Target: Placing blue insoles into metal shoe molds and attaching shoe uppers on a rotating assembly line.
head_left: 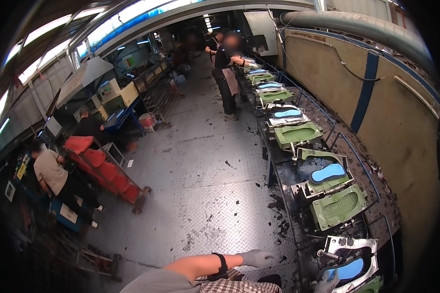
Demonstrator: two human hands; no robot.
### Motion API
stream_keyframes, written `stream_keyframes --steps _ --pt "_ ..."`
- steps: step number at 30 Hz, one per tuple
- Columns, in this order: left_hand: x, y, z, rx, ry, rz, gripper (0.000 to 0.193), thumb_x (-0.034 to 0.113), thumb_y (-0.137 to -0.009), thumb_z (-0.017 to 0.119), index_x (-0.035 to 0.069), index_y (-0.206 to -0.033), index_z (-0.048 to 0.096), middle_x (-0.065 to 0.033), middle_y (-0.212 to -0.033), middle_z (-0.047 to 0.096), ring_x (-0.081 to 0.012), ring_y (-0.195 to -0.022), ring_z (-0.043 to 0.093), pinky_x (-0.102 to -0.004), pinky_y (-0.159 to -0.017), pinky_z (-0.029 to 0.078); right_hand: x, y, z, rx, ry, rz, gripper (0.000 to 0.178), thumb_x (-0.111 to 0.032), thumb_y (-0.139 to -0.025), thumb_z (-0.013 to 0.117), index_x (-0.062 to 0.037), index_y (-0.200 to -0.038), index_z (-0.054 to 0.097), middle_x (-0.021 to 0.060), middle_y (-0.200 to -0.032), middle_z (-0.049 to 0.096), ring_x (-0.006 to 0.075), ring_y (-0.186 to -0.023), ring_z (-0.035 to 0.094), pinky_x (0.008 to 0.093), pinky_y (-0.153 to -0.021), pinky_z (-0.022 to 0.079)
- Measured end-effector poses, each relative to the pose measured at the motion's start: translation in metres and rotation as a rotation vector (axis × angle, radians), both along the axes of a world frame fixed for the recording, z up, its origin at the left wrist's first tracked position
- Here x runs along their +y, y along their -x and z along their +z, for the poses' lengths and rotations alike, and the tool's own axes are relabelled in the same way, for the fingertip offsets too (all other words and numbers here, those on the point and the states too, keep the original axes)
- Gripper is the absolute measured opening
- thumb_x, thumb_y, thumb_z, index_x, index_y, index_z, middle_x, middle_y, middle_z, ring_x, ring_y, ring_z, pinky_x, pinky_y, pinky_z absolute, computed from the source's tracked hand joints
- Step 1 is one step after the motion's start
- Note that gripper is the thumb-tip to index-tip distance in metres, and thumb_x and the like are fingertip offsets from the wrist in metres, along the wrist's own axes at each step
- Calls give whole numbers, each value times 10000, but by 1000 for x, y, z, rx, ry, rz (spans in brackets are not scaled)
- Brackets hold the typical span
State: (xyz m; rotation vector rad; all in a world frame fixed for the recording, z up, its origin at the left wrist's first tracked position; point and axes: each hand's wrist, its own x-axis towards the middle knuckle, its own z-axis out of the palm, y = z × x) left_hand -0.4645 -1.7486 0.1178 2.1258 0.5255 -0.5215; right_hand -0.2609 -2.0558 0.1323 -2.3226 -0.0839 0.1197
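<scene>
Left hand: we see our left hand (257,258) in a grey glove, above the floor and apart from the table, with nothing visible in it; we cannot tell whether its fingers are open or closed.
Right hand: we have our right hand (327,282), also gloved, at the near end of the nearest blue sole, partly cut off by the lower edge; we cannot tell whether it grips the sole or only touches it.
Nearest blue sole: we find this sole (351,269) inside a silver metal frame (375,263), dark material around its edge.
Green mould half: we see one (371,286) just beside that frame, mostly out of view.
Next mould: we see a second blue sole (327,173) farther along, with a green mould part (338,207) on its near side (a patterned hollow shows in it).
Table: our long, dark table (305,233) carries more such moulds in a row, with a blue rail (362,166) along its far side.
Floor: we stand by a patterned metal floor (200,171) strewn with dark scraps.
Left side: we see a red rack (102,168) and a co-worker in a striped top (50,168) near it.
Far end: we see a co-worker in an apron (225,73) reaching toward the table.
</scene>
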Motion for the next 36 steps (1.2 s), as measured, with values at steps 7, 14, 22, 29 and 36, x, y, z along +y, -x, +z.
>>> stream_keyframes --steps 7,14,22,29,36 --pt "-57 -141 45 -236 -32 -383 384 223 -988 494 164 -1345 623 -136 -1197 668 -359 -1167 622 -437 -997 500 24 5 29 88 -29 21 528 -280 -971 708 9 -1399 597 231 -1279 611 315 -1093 633 427 -945 532" --pt "-55 -207 3 -460 -54 -358 515 100 -1003 404 191 -1501 501 -85 -1529 512 -276 -1299 580 -384 -1066 476 22 -10 45 142 -168 -28 440 -240 -1035 610 37 -1376 595 226 -1295 639 326 -1178 618 411 -1001 509" --pt "-28 -256 37 -69 351 17 542 245 -982 488 234 -1524 499 -201 -1317 659 -257 -1133 678 -384 -983 521 21 -56 3 58 -378 -289 463 -287 -1022 611 104 -1271 592 226 -1048 683 348 -870 621 440 -802 538" --pt "-47 -266 25 -175 508 -3 631 399 -1014 554 34 -1520 459 -194 -1379 613 -293 -1244 607 -369 -1071 474 24 -65 -19 427 -456 -464 606 -206 -1001 551 -45 -1559 376 53 -1095 570 139 -841 569 272 -585 476" --pt "-77 -316 -3 61 682 -53 884 494 -976 640 -48 -1582 292 -262 -1473 534 -300 -1321 561 -365 -1079 467 58 -44 -7 486 -453 -399 556 -127 -981 550 21 -1499 412 96 -1001 639 155 -770 588 310 -630 505"
